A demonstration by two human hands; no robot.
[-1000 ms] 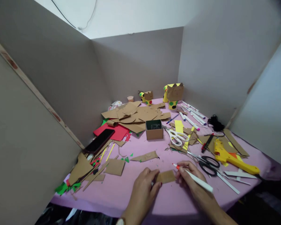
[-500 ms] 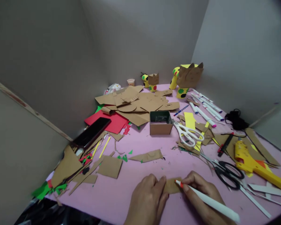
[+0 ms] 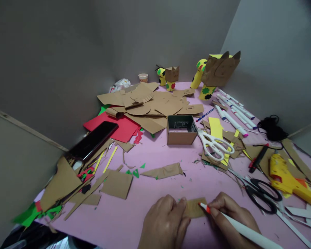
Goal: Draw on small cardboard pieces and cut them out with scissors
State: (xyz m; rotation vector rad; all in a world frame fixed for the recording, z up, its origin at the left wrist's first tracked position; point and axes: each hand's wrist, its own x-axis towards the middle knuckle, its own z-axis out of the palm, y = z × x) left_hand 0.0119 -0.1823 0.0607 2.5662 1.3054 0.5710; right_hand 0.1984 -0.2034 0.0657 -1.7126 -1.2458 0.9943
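Marker pinched in the right hand slants down to a small cardboard piece, gripped at one end by the left hand near the front of the pink table. Drawing looks like the step in hand; another stroke calls for steadiness. Fingers hide that end; tip contact is unclear.

Small brown cardboard piece, flat on pink table; white marker slanted, red tip over cardboard.

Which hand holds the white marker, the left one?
No, the right hand holds the white marker, while the left hand holds one end of the small cardboard piece.
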